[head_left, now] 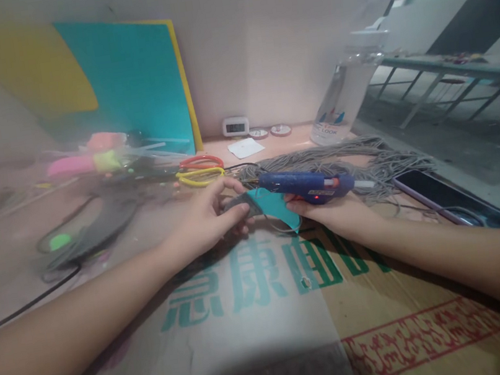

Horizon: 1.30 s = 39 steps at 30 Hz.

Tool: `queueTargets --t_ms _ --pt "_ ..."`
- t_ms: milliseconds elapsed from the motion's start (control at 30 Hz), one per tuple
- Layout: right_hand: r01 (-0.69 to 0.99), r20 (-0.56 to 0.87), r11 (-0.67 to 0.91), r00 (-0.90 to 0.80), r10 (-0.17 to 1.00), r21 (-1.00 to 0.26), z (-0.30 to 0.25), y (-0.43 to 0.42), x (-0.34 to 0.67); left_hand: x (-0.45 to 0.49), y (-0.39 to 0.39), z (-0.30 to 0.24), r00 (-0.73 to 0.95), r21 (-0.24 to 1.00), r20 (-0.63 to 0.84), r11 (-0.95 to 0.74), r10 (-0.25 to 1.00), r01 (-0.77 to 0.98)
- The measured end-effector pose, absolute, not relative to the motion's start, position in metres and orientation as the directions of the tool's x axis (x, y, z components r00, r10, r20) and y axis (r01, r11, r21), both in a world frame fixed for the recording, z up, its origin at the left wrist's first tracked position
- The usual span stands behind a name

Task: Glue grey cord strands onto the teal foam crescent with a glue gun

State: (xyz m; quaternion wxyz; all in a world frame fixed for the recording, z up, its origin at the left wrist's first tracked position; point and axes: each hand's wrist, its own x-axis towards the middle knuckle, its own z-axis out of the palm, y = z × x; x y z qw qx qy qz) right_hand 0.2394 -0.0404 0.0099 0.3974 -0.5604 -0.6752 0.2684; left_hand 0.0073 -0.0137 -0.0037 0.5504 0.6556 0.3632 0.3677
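Holding a small turquoise piece (276,204) between both hands, a person works over a printed cardboard sheet (272,334) on a pinkish table (292,141). The turquoise piece is in the center, just above the cardboard's large green characters. The left hand (228,212) is pinched closed, thumb over fingers, on a dark gray strip (239,201) that meets the turquoise piece's left end. The right hand (329,212) is closed around a blue hot glue gun (293,181), the grip mostly hidden, while its thumb touches the turquoise piece's right side. The gun's nozzle points left, toward the left hand; a small red light glows on its body, and a pale glue stick (365,183) protrudes from the rear.

Behind the hands is a heap of gray cord (386,157), with a dark-screened smartphone (454,201) to the right. Red and yellow scissor handles (201,178) lie left of center. Farther back are a white digital clock (235,127), a slip of white paper (245,148) and a clear bottle (340,99). Turquoise and yellow sheets (130,80) lean against the wall at left, beside blurred pink lumps (71,166).
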Motion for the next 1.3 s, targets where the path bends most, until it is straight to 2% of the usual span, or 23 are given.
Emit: queueTargets --t_ms 133,267,433,633,767,967,1133,1300 --pt "0.554 0.227 0.224 -0.063 0.972 -0.802 0.0091 -0.0413 0.2390 0.0054 -0.0106 -0.0097 0.468 0.988 0.079 -0.131 0.880 0.078" --pt "0.576 0.261 0.297 -0.147 0.954 -0.761 0.0061 -0.0421 0.2401 0.0059 -0.0074 -0.0132 0.505 0.995 0.074 -0.097 0.860 0.020" --pt "0.591 0.262 0.265 -0.094 0.961 -0.762 0.0054 -0.0414 0.2413 0.0075 -0.0088 -0.0094 0.465 0.997 0.073 -0.080 0.882 -0.003" --pt "0.570 0.300 0.329 -0.149 0.942 -0.753 0.0095 -0.0412 0.2408 0.0061 -0.0117 -0.0069 0.473 0.999 0.049 -0.046 0.879 -0.019" --pt "0.612 0.262 0.283 -0.126 0.957 -0.739 0.0116 -0.0441 0.2404 0.0049 -0.0101 -0.0095 0.535 0.998 0.043 -0.059 0.844 0.014" --pt "0.611 0.255 0.285 -0.138 0.957 -0.738 0.0120 -0.0455 0.2411 0.0045 -0.0098 -0.0099 0.546 0.997 0.054 -0.071 0.836 0.011" --pt "0.600 0.185 0.208 -0.101 0.978 -0.773 0.0135 -0.0459 0.2400 0.0047 -0.0102 -0.0105 0.552 0.999 0.046 -0.048 0.833 -0.011" --pt "0.609 0.275 0.297 -0.132 0.952 -0.736 0.0105 -0.0440 0.2406 0.0054 -0.0071 -0.0127 0.551 0.999 0.029 -0.038 0.834 0.005"
